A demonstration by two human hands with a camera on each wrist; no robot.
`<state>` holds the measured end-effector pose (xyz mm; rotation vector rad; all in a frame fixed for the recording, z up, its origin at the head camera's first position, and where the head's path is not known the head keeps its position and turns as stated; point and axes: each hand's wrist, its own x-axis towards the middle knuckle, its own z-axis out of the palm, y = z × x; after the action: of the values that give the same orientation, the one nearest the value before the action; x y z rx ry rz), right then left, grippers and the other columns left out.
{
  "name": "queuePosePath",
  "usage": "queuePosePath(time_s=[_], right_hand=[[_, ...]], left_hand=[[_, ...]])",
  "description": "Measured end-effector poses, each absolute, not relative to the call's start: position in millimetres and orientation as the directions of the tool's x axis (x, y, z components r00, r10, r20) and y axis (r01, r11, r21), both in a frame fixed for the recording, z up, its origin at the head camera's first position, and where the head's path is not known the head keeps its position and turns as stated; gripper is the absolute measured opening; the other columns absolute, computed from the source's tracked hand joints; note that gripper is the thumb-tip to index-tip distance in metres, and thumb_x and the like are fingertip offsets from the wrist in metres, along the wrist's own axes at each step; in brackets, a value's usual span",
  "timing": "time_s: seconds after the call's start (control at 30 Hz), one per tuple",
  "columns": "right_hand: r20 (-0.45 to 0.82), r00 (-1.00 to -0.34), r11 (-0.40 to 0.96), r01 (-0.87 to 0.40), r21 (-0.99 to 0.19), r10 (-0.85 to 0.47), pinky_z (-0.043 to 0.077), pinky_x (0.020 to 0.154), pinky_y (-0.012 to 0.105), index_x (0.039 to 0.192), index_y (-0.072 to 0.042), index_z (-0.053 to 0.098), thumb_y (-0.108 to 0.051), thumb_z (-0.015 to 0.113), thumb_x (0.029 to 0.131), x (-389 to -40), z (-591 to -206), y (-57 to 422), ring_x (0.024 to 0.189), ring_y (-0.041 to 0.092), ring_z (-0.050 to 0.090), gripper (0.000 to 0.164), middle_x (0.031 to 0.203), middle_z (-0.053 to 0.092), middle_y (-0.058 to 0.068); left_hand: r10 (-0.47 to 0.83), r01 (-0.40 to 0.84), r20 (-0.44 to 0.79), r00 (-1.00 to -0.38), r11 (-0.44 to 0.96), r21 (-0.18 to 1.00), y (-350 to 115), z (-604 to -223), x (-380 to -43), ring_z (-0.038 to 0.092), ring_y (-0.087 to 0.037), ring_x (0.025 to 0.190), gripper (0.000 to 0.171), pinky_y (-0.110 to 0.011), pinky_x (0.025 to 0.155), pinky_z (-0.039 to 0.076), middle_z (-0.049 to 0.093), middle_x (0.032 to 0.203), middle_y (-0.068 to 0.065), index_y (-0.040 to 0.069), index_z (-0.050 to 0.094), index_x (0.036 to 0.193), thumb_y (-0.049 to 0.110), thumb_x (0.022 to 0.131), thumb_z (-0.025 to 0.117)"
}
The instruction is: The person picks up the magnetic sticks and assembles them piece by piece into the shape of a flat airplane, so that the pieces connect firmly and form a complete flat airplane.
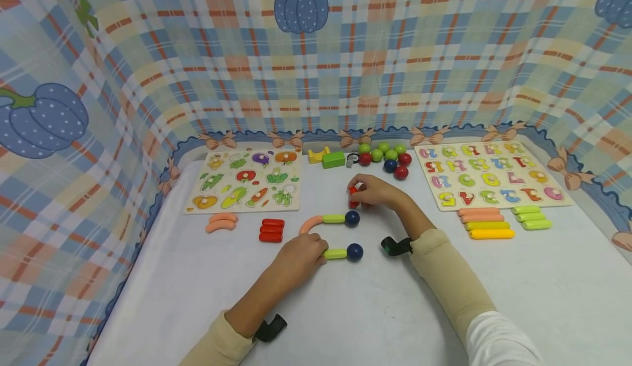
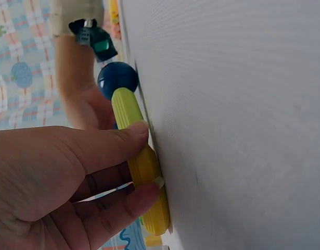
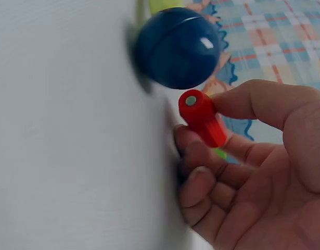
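Note:
My left hand (image 1: 299,256) pinches magnetic rods lying on the table. In the left wrist view its thumb and fingers are on a yellow rod (image 2: 158,213) and a yellow-green rod (image 2: 127,108) joined end to end, with a blue ball (image 2: 118,80) at the far tip. Just beyond lies a second chain of a curved salmon rod (image 1: 310,224), a yellow-green rod (image 1: 333,219) and a blue ball (image 1: 352,218). My right hand (image 1: 377,190) holds a short red rod (image 3: 204,120) between thumb and fingers, behind that ball. A round metal magnet shows in its end.
Left stands a vegetable puzzle board (image 1: 247,179), right a number board (image 1: 489,171). Red rods (image 1: 271,230) and curved salmon rods (image 1: 222,222) lie left; straight rods (image 1: 489,226) lie right. At the back are a green block (image 1: 333,160) and several balls (image 1: 377,155).

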<state>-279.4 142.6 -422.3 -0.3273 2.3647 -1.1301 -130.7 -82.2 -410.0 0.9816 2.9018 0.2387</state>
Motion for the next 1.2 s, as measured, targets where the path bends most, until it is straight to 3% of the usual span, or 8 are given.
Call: queuePosePath(time_s=[0.27,0.63,0.93,1.2], right_hand=[[-0.273,-0.843,0.604,-0.077,-0.793,-0.464,0.043,0.060,0.031,0.115,-0.012,0.053,-0.025,0.061,0.085,-273,-425,145,0.068,0.024,0.053,0.034,0.083,0.057,0.009],[-0.314,-0.837,0.629,-0.044,-0.776,-0.447,0.044,0.064,0.032,0.115,-0.014,0.055,-0.030,0.060,0.085,-271,-424,147,0.071,0.023,0.053,0.034,0.085,0.060,0.008],[-0.413,-0.734,0.703,-0.122,-0.701,-0.539,0.044,0.060,0.032,0.135,-0.025,0.036,-0.047,0.072,0.071,-265,-416,145,0.065,0.022,0.054,0.077,0.083,0.060,0.007],[-0.345,-0.771,0.698,-0.174,-0.695,-0.536,0.045,0.063,0.031,0.128,-0.022,0.046,-0.039,0.071,0.075,-266,-415,144,0.071,0.022,0.054,0.061,0.081,0.060,0.006]], left_hand=[[0.594,0.583,-0.019,-0.804,0.796,0.163,-83,-410,-132,0.054,-0.009,0.079,0.026,-0.022,0.071,0.046,0.059,0.086,0.003,0.011,0.066,0.100,0.022,0.077,0.072],[0.576,0.563,-0.056,-0.816,0.812,0.154,-81,-410,-133,0.052,-0.008,0.074,0.026,-0.021,0.067,0.046,0.057,0.082,0.004,0.013,0.067,0.101,0.025,0.078,0.071],[0.590,0.579,-0.045,-0.806,0.802,0.150,-83,-410,-132,0.054,-0.010,0.081,0.027,-0.023,0.073,0.047,0.059,0.088,0.002,0.012,0.065,0.102,0.024,0.078,0.071],[0.589,0.576,-0.052,-0.807,0.803,0.153,-84,-410,-133,0.053,-0.010,0.079,0.027,-0.023,0.073,0.046,0.059,0.088,0.002,0.012,0.065,0.103,0.022,0.078,0.071]])
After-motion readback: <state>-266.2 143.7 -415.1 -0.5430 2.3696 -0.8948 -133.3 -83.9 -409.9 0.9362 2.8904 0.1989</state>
